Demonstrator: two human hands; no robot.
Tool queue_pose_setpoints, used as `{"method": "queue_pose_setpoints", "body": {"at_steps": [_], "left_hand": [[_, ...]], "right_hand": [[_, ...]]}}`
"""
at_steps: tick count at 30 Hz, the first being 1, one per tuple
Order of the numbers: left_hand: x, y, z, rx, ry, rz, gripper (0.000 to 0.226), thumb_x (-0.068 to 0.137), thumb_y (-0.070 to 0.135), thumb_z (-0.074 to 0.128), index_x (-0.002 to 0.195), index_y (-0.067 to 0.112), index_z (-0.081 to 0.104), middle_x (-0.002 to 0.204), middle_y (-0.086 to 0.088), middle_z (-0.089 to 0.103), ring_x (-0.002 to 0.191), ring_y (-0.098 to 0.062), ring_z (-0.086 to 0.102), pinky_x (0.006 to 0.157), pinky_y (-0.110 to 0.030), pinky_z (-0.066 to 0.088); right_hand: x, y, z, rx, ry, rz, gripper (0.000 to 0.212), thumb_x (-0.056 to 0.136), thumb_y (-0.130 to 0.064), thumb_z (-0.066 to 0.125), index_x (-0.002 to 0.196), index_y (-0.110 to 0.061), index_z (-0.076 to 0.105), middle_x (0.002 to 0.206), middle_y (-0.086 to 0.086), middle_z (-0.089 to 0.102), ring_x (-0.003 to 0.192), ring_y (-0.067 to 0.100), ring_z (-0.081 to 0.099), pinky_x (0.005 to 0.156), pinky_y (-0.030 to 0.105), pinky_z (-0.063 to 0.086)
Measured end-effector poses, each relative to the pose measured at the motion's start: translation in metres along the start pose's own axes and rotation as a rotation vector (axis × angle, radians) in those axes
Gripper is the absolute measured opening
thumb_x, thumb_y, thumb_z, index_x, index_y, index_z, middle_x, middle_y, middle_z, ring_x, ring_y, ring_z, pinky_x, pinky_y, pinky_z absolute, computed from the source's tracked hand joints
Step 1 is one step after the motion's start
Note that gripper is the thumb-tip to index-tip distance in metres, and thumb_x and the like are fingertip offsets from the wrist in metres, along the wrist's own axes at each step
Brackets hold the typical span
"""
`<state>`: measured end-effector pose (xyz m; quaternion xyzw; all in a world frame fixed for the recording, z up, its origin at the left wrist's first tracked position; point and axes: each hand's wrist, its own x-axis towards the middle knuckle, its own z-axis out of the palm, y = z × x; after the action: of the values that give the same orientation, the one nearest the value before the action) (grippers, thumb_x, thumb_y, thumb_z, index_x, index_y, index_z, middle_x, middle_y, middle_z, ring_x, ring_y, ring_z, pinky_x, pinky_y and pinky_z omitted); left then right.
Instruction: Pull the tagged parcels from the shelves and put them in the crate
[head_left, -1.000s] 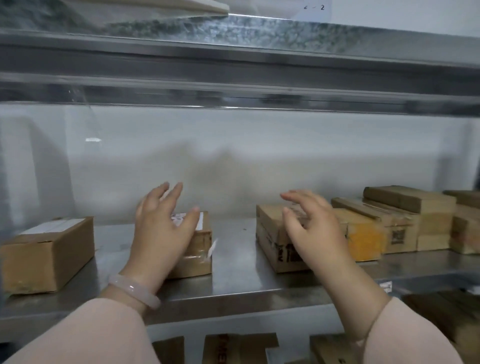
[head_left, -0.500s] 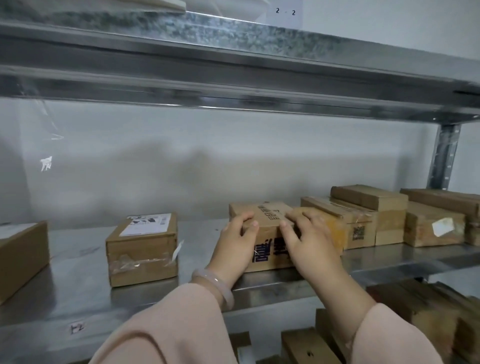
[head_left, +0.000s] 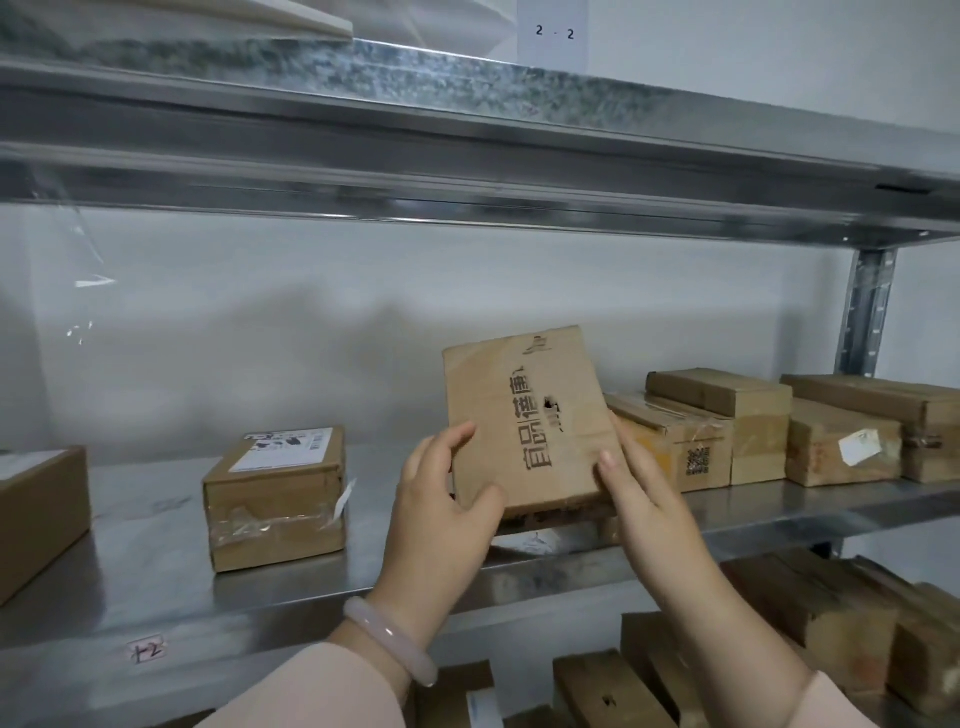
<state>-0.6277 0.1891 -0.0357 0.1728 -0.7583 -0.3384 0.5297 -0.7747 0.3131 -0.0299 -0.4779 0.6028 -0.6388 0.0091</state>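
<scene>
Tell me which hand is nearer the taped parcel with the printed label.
Left. The left hand grips the tilted box just right of the taped parcel; the right hand grips the box's far edge.

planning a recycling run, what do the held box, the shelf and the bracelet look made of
Held box: plain brown cardboard, matte, creased, with a torn hole. Shelf: likely galvanised steel, dull mottled sheen. Bracelet: pale, glossy, translucent; perhaps jade or glass.
</scene>
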Motion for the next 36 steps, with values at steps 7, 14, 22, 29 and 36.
{"method": "queue_pose_setpoints", "body": {"at_steps": [7, 14, 22, 29, 36], "left_hand": [[-0.004, 0.01, -0.007, -0.093, 0.091, 0.042, 0.061, 0.085, 0.021, 0.07, 0.125, 0.058, 0.042, 0.124, 0.026, 0.04, 0.109, 0.025, 0.041, 0.085, 0.006, 0.035], [-0.021, 0.026, -0.019, -0.112, -0.045, -0.032, 0.072, 0.073, 0.064, 0.067, 0.136, 0.056, 0.033, 0.145, 0.017, 0.036, 0.133, -0.001, 0.037, 0.112, -0.034, 0.035], [-0.065, 0.045, -0.066, -0.233, -0.05, 0.016, 0.03, 0.078, 0.06, 0.062, 0.107, 0.063, 0.058, 0.124, 0.022, 0.049, 0.115, 0.008, 0.049, 0.076, -0.004, 0.047], [-0.142, 0.042, -0.163, -0.333, 0.097, -0.114, 0.05, 0.079, 0.051, 0.064, 0.12, 0.064, 0.037, 0.128, 0.011, 0.061, 0.114, -0.002, 0.06, 0.083, -0.022, 0.055], [-0.24, 0.03, -0.297, -0.128, 0.178, -0.323, 0.107, 0.051, 0.058, 0.084, 0.14, 0.056, 0.025, 0.148, 0.02, 0.035, 0.133, -0.009, 0.044, 0.109, -0.043, 0.041]], "right_hand": [[-0.011, -0.017, -0.004, 0.094, 0.105, -0.153, 0.044, 0.09, -0.053, 0.052, 0.133, -0.054, 0.043, 0.147, -0.02, 0.036, 0.135, -0.003, 0.032, 0.113, 0.038, 0.03], [-0.031, -0.031, 0.003, 0.338, -0.075, -0.06, 0.085, 0.057, -0.058, 0.08, 0.129, -0.058, 0.034, 0.119, -0.032, 0.058, 0.115, -0.002, 0.056, 0.088, 0.024, 0.053], [-0.099, -0.063, 0.043, 0.281, 0.031, -0.157, 0.06, 0.078, -0.052, 0.064, 0.132, -0.058, 0.038, 0.128, -0.031, 0.052, 0.119, -0.007, 0.05, 0.085, 0.02, 0.051], [-0.178, -0.107, 0.118, -0.006, -0.044, -0.232, 0.046, 0.091, -0.049, 0.038, 0.136, -0.053, 0.039, 0.142, -0.033, 0.033, 0.134, -0.007, 0.029, 0.096, 0.018, 0.038], [-0.281, -0.159, 0.232, -0.198, -0.213, -0.425, 0.047, 0.092, -0.039, 0.039, 0.138, -0.031, 0.047, 0.148, -0.014, 0.04, 0.133, 0.016, 0.036, 0.109, 0.041, 0.031]]}}
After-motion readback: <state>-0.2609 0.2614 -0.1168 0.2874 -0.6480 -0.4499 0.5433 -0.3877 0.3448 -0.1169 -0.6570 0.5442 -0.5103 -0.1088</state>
